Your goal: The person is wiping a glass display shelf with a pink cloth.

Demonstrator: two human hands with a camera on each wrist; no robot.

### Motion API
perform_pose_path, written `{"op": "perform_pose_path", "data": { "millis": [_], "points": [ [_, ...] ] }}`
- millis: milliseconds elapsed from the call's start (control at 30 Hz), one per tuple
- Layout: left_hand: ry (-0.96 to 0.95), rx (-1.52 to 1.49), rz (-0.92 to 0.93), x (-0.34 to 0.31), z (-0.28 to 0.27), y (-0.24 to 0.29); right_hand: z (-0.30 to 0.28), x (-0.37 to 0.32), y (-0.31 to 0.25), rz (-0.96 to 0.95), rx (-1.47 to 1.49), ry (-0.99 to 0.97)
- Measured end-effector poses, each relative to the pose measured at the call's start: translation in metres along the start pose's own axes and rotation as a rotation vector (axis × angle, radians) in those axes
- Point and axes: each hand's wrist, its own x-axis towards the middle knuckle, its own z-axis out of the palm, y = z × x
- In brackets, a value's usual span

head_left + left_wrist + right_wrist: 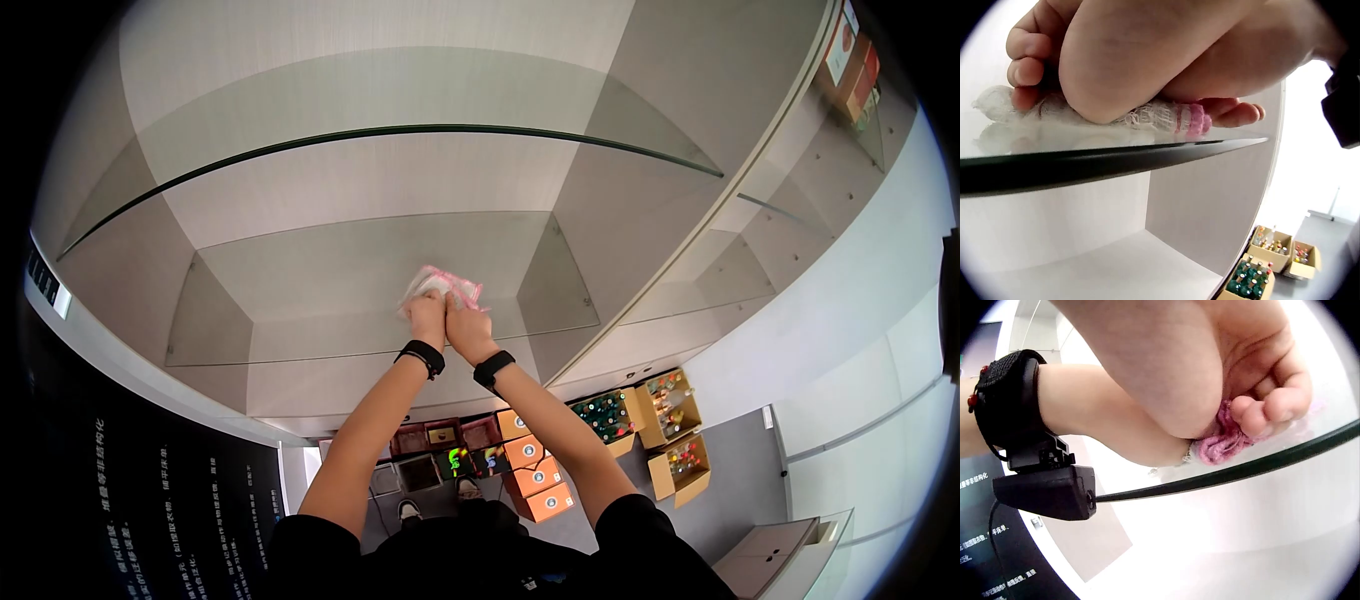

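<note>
A white cloth with pink edging (432, 273) lies bunched on the lower glass shelf (320, 255) of a cabinet. My left hand (428, 318) presses down on it with curled fingers, and the loose white weave (1154, 117) shows beneath the heel of that hand in the left wrist view. Right beside it, my right hand (468, 328) grips the pink part of the cloth (1225, 447), fingers bent round it. Both hands are close to the shelf's dark front edge (1222, 478). Much of the cloth is hidden under the palms.
Another glass shelf (440, 128) runs across above the hands. A cabinet side panel (680, 190) rises at the right. On the floor below stand orange boxes (527, 452), dark bins (418, 472) and cardboard boxes of bottles (670, 405). A black panel with white lettering (150, 500) is at the left.
</note>
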Motion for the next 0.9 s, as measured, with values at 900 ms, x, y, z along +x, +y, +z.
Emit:
{"op": "perform_pose_path", "data": {
  "millis": [900],
  "points": [
    [-0.084,0.098,0.048,-0.003,-0.023,-0.006,-0.001,-0.001,-0.006,0.062,0.025,0.021]
  ]
}}
